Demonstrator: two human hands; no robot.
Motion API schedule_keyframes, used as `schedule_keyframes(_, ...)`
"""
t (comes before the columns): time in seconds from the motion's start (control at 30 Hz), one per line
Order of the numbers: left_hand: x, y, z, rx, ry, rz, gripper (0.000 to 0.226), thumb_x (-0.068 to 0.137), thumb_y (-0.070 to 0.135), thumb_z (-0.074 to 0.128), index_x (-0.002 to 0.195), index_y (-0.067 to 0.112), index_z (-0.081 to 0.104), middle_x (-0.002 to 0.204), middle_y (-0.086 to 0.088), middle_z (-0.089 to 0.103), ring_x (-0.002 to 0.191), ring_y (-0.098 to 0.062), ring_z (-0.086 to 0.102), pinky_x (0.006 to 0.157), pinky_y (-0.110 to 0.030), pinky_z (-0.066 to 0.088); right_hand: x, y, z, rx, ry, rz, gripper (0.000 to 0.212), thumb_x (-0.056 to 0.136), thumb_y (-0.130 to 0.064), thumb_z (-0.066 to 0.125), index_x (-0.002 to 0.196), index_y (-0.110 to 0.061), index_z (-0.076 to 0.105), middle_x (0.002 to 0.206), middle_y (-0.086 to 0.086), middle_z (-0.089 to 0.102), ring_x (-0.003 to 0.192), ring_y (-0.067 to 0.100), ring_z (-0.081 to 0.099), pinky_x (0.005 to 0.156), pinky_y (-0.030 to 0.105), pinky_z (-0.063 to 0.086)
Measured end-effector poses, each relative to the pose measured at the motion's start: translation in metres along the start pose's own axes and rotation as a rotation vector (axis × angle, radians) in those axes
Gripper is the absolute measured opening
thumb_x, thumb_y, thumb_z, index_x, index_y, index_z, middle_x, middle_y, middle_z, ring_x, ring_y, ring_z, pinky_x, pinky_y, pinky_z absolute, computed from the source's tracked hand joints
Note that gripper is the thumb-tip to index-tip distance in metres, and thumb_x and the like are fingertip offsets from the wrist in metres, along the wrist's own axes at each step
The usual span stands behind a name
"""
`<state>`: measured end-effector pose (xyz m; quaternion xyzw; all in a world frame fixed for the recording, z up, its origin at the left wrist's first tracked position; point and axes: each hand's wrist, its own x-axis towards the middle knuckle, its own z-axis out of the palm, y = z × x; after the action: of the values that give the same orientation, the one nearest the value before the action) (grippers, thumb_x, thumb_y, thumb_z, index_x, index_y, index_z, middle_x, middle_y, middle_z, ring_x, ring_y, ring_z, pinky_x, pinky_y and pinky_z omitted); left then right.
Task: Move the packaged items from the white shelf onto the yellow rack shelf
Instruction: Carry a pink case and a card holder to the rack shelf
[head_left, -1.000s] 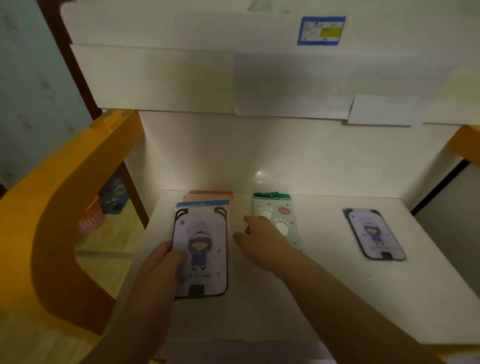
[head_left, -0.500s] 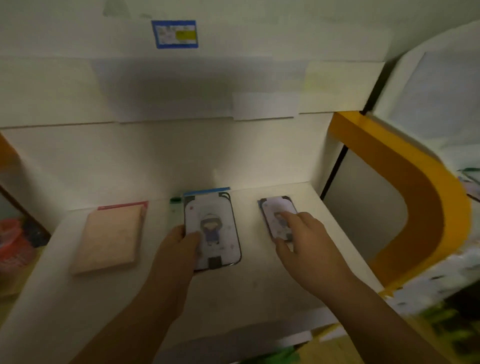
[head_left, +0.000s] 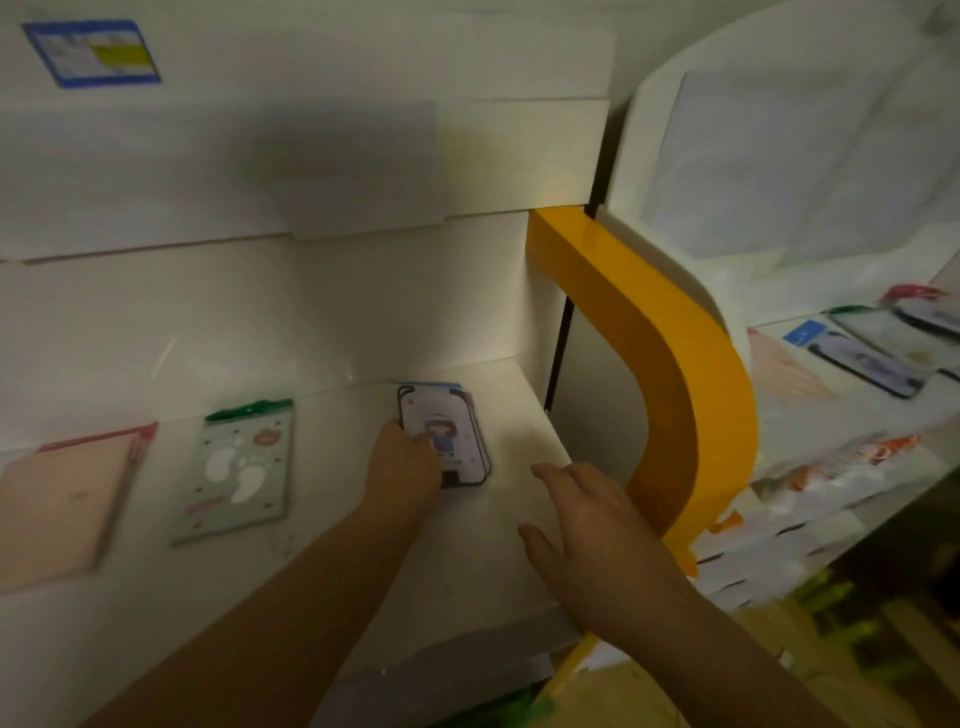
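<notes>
Left hand (head_left: 402, 462): fingers curled on cartoon packet (head_left: 447, 431), lying on white shelf (head_left: 493, 519).
Right hand (head_left: 587, 525): fingers relaxed, spread, holding nothing, near yellow rack (head_left: 691, 395).

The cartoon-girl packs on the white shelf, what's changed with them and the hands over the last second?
The left hand carried its cartoon-girl pack rightward and now holds it over the spot where the smaller one lay alone; whether it is stacked on that one is unclear. The right hand let go and hovers open. The footprint pack and pink pack lie uncovered on the white shelf.
</notes>
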<state>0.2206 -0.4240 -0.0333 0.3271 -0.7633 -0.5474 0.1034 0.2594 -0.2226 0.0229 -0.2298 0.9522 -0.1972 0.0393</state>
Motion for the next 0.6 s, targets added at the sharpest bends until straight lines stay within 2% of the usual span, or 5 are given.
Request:
schedule_keyframes(0.1, 0.004, 0.003, 0.012, 0.094, 0.067, -0.01, 0.013, 0.097, 0.012, 0.044, 0.11, 0.009, 0.048, 0.111, -0.015, 0.06, 0.084, -0.021, 0.058, 0.076, -0.037, 0.05, 0.0, 0.006, -0.001, 0.009, -0.017, -0.015, 0.058, 0.096, -0.047, 0.05, 0.148, -0.033, 0.027, 0.143, -0.007, 0.039, 0.132, 0.014, 0.036, 0.109, 0.03, 0.038)
schedule_keyframes(0.23, 0.003, 0.006, 0.023, 0.354, 0.172, -0.024, 0.037, 0.095, 0.019, 0.047, 0.132, 0.01, 0.047, 0.124, -0.02, 0.051, 0.109, -0.038, 0.054, 0.093, -0.05, 0.049, 0.001, 0.011, 0.001, 0.016, -0.045, -0.055, 0.059, 0.095, -0.049, 0.049, 0.147, -0.035, 0.025, 0.145, -0.009, 0.037, 0.134, 0.013, 0.034, 0.11, 0.03, 0.037)
schedule_keyframes(0.43, -0.007, 0.005, 0.027, 0.526, 0.231, 0.023, 0.046, 0.095, 0.031, 0.048, 0.14, 0.025, 0.042, 0.141, -0.014, 0.04, 0.123, -0.034, 0.041, 0.103, -0.05, 0.039, 0.0, 0.015, -0.001, 0.025, -0.071, -0.105, 0.061, 0.096, -0.048, 0.049, 0.149, -0.036, 0.022, 0.145, -0.009, 0.033, 0.136, 0.013, 0.03, 0.108, 0.029, 0.035)
schedule_keyframes(0.5, -0.012, 0.001, 0.028, 0.556, 0.191, 0.093, 0.053, 0.093, 0.049, 0.047, 0.141, 0.03, 0.04, 0.148, -0.011, 0.035, 0.13, -0.034, 0.036, 0.106, -0.051, 0.032, 0.0, 0.017, -0.002, 0.023, -0.078, -0.115, 0.06, 0.096, -0.049, 0.048, 0.148, -0.035, 0.022, 0.144, -0.01, 0.034, 0.135, 0.012, 0.031, 0.108, 0.029, 0.035)
schedule_keyframes(0.6, -0.023, -0.007, 0.031, 0.66, 0.098, 0.174, 0.084, 0.076, 0.08, 0.043, 0.145, 0.033, 0.031, 0.154, -0.009, 0.025, 0.138, -0.034, 0.026, 0.111, -0.052, 0.023, 0.0, 0.019, 0.0, 0.035, -0.077, -0.117, 0.058, 0.096, -0.049, 0.048, 0.147, -0.035, 0.025, 0.142, -0.01, 0.036, 0.133, 0.011, 0.034, 0.108, 0.028, 0.037)
